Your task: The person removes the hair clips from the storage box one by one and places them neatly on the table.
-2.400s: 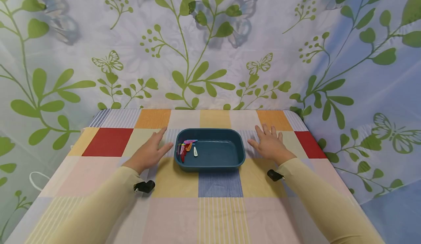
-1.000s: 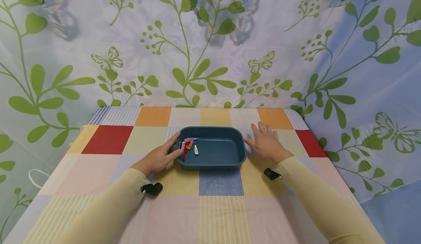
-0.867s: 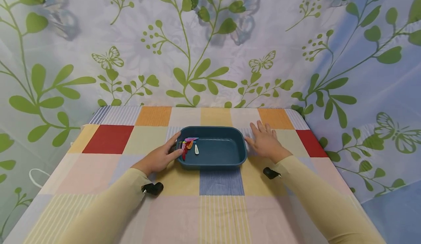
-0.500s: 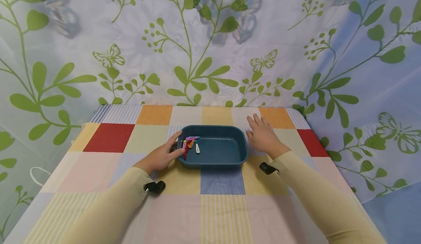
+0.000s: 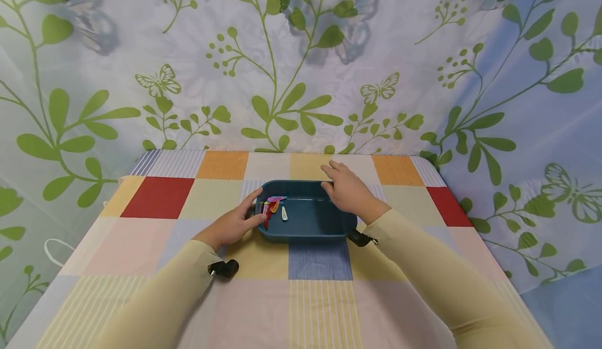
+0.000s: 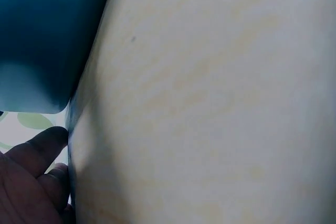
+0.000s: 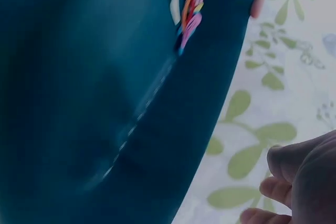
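Observation:
A dark blue plastic basin (image 5: pixel 308 238) stands on the table. Bunched at its left end are several snap hair clips (image 5: pixel 277 199), in pink, purple, red and orange. A white hair clip (image 5: pixel 284 213) lies just right of the bunch. My left hand (image 5: pixel 234 224) holds the basin's left end, its thumb at the rim and fingers along the outside. Over the basin's far right part hovers my right hand (image 5: pixel 349 191), fingers loosely extended and holding nothing. The right wrist view shows the pink clip (image 7: pixel 192 23) and the white one inside the basin.
A patchwork-checked cloth (image 5: pixel 249 307) covers the table. Behind it hangs a curtain (image 5: pixel 301 77) with green leaves and butterflies. A white cable (image 5: pixel 54 252) loops at the left edge. Each sleeve cuff carries a small black camera (image 5: pixel 226 269).
My left hand has moved right onto the basin's left end. My right hand has swung left from beside the basin to above its far right part. The clips stay in place.

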`<state>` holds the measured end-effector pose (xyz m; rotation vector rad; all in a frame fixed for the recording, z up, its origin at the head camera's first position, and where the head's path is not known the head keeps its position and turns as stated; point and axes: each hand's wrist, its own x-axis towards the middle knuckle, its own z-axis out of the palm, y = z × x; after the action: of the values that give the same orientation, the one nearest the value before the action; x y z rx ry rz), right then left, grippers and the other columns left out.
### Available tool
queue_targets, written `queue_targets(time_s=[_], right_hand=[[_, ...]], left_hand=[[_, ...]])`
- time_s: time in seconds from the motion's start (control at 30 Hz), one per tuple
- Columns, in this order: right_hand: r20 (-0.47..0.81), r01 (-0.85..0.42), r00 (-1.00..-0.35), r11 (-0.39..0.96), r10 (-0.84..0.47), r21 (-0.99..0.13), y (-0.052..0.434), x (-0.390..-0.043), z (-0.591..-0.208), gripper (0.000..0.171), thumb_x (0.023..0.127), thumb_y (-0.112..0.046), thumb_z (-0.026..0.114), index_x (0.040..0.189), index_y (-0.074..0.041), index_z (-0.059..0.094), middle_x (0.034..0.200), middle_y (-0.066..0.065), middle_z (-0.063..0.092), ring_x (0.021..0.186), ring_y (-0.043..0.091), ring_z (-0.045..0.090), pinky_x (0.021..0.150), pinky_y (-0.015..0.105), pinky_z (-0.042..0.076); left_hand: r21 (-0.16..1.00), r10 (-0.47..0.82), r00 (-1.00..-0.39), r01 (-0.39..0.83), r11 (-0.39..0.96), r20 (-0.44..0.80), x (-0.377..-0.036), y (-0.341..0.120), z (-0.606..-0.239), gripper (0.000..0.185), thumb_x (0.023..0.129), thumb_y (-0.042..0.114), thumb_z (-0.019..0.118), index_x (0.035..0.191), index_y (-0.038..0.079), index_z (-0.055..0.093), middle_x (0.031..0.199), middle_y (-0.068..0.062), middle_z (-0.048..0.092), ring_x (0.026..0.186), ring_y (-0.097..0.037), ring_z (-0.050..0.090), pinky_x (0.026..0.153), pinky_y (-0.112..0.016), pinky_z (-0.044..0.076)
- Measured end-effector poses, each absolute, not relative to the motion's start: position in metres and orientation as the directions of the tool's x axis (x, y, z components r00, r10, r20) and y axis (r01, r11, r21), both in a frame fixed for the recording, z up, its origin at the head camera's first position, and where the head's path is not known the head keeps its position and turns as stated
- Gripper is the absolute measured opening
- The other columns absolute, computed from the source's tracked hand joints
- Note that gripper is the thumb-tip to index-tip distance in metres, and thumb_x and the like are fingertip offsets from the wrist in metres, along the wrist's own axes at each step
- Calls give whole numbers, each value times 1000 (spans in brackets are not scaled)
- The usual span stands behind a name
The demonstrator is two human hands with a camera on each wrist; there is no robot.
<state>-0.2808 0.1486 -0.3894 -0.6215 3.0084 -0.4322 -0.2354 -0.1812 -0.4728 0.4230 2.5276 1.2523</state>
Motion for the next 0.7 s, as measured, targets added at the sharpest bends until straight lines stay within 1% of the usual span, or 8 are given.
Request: queue_targets(time_s=[0.13,0.23,0.3,0.43,0.57,0.7], right_hand=[[18,-428,-896,855,-443,-292,130,-282,-387,53,111,-28,55,158,-5,46,163,19,46,153,36,41,122,53,39],[1,-448,-882,837,-471,-314,117,-284,-384,48,111,-28,57,154,-7,53,156,15,56,147,34,50,120,51,42],[-13,-458,-872,822,-490,-338,110,-286,-383,46,110,-27,58,151,-8,57,151,13,61,142,31,56,117,49,46],[-48,-468,-852,798,-522,-380,99,-290,-385,41,109,-27,60,146,-10,63,139,10,70,128,27,66,109,46,52],[-102,-489,-817,776,-567,-399,91,-296,-392,40,107,-29,64,143,-13,67,126,5,76,114,22,71,100,42,56],[-161,-533,-762,749,-627,-394,84,-303,-398,38,105,-29,68,140,-13,69,120,2,77,108,19,71,97,40,57]], left_hand=[[805,386,-914,135,577,-123,-235,-180,-473,80,106,50,59,170,37,12,162,-20,47,149,-42,46,124,-64,28],[803,377,-917,125,583,-131,-234,-179,-473,80,105,50,59,169,39,12,162,-19,47,148,-41,46,124,-64,28],[797,377,-917,130,590,-129,-234,-180,-473,81,105,51,58,169,38,11,162,-19,47,148,-42,46,124,-64,29],[802,374,-917,121,585,-135,-235,-180,-472,80,106,48,58,170,37,11,162,-20,47,147,-42,47,124,-65,29],[804,374,-917,115,583,-140,-235,-179,-471,79,107,46,58,170,37,10,162,-21,45,147,-43,46,123,-66,28],[807,366,-920,107,581,-142,-234,-179,-470,79,107,45,59,169,38,11,165,-22,42,150,-45,43,124,-67,27]])
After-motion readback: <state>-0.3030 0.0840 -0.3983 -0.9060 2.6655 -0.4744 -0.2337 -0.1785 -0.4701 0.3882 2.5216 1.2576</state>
